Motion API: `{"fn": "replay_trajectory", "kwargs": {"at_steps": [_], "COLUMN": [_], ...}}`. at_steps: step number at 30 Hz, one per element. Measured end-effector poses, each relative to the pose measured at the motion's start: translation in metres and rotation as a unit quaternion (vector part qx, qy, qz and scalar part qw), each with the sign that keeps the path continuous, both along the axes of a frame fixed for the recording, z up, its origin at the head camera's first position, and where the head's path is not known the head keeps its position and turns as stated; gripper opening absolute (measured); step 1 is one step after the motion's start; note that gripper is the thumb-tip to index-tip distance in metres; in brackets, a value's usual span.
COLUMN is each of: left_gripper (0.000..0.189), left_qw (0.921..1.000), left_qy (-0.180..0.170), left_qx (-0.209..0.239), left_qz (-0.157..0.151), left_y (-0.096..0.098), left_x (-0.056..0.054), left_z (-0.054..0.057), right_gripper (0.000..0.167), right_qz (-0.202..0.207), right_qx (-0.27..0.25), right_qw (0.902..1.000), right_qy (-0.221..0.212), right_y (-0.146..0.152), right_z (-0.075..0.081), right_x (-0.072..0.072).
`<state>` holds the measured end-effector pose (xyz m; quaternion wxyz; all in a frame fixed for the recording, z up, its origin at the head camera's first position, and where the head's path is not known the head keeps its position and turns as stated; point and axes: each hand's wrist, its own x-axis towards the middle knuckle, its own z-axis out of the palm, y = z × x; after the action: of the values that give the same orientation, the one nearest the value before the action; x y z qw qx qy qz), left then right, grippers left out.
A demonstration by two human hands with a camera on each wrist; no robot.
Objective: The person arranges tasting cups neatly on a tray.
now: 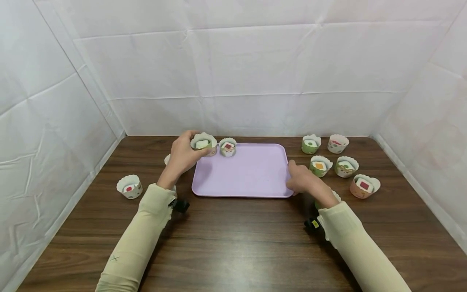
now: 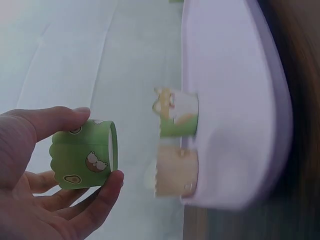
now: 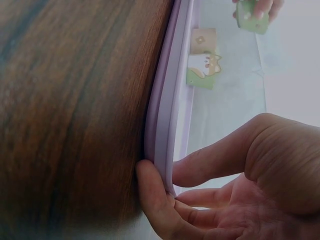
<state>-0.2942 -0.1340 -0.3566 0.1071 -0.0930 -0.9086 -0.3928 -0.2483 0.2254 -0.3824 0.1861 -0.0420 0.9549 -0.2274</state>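
At a tray (image 1: 244, 178) bearing two cups (image 1: 228, 151), left hand (image 1: 183, 153) is pinching a green cup (image 2: 80, 160), right hand (image 1: 303, 178) the rim (image 3: 165, 115); more cups (image 1: 319, 169) are seemingly waiting.

I see the left hand (image 2: 30, 212) hold a green cup (image 2: 82, 157) between thumb and fingers, its scalloped rim turned toward the palm and its wall printed with small pictures. Well apart from it, I note two cups on the pale lilac tray (image 2: 225, 75): a tan cup (image 2: 176, 172) and, just beside it, an animal-print cup (image 2: 180, 114). Pale cloth (image 2: 135, 60) forms my background; a dark table (image 2: 307, 150) borders the right.
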Motion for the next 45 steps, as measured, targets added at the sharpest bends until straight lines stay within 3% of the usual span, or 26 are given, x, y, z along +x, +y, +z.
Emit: {"fn": "replay_trajectory", "kwargs": {"at_steps": [6, 12, 20, 33, 39, 45], "left_gripper": [0.067, 0.065, 0.068, 0.059, 0.058, 0.058], "left_qw": [0.9996, 0.9979, 0.9949, 0.9902, 0.988, 0.9855], "left_qy": [-0.004, 0.003, -0.033, -0.023, -0.038, -0.03], "left_qx": [0.016, 0.014, 0.026, -0.013, -0.036, -0.089], "left_qz": [-0.024, -0.063, -0.092, -0.138, -0.145, -0.141], "left_y": [0.026, 0.05, 0.07, 0.105, 0.113, 0.117], "left_x": [-0.005, -0.012, -0.025, -0.049, -0.058, -0.069], "left_z": [-0.001, 0.006, 0.008, 0.008, 0.011, 0.002], "right_gripper": [0.063, 0.063, 0.061, 0.064, 0.065, 0.066], "right_qz": [0.004, -0.006, -0.004, -0.005, -0.004, -0.005], "right_qx": [0.001, 0.006, 0.002, 0.003, 0.005, 0.006], "right_qw": [1.0, 1.0, 1.0, 1.0, 1.0, 0.9999], "right_qy": [0.007, 0.001, 0.0, -0.005, -0.005, -0.007], "right_y": [-0.001, 0.001, 0.001, 0.001, 0.0, 0.0], "right_z": [-0.002, -0.003, -0.003, -0.003, -0.002, 0.0], "right_x": [0.001, 0.0, 0.0, -0.002, -0.001, -0.001]}}
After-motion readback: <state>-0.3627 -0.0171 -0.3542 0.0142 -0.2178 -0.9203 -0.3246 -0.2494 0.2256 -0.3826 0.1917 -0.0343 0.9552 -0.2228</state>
